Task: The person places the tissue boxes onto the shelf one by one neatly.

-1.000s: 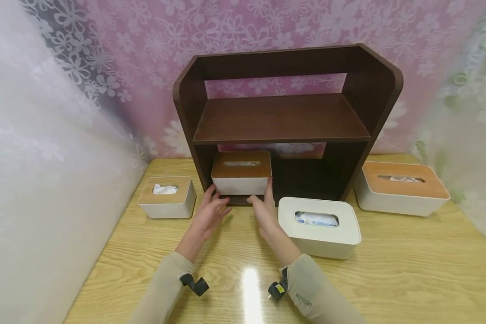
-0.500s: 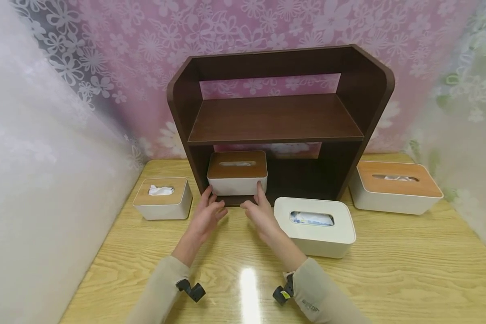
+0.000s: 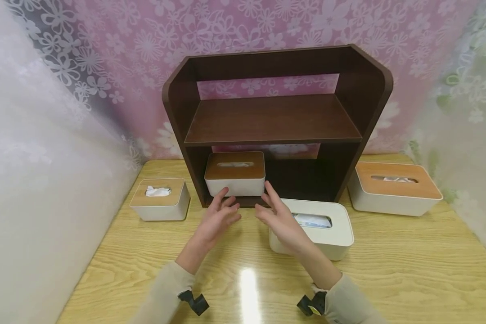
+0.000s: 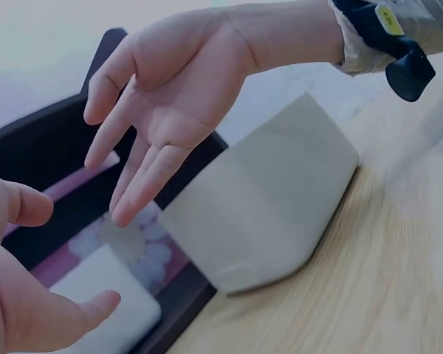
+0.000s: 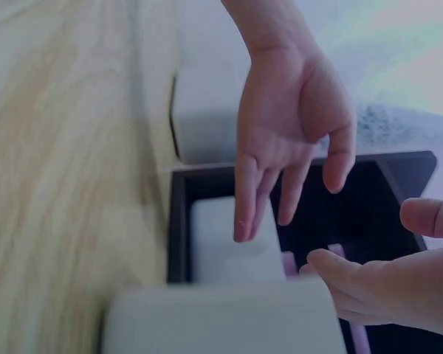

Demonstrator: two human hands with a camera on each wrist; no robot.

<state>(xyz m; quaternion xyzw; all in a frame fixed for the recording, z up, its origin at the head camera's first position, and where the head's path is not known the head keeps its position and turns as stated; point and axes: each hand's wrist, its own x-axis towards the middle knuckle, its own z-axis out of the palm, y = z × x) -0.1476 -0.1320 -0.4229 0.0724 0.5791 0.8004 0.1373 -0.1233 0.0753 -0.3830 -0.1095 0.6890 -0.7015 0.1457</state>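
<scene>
A tissue box with a brown wooden lid and white sides [image 3: 247, 186] sits in the left part of the lower shelf of a dark brown shelf unit [image 3: 273, 117]. My left hand [image 3: 214, 222] is in front of it, fingers spread and palm turned inward. My right hand [image 3: 285, 225] hovers near its front right corner, fingers extended, partly covering an all-white tissue box [image 3: 328, 243] on the table. Both hands hold nothing. In the left wrist view, a gap shows between the right hand [image 4: 184, 103] and the left hand [image 4: 29, 295].
A small tissue box with a light wooden lid [image 3: 158, 211] stands on the table [image 3: 146, 270] left of the shelf unit. A larger one with an orange-brown lid [image 3: 405, 202] stands to the right. Floral curtains [image 3: 243, 27] hang behind.
Both hands have come away from the brown-lidded tissue box, back toward me; the right hand has also moved right, over the white box. The brown-lidded box stays in place on the lower shelf.
</scene>
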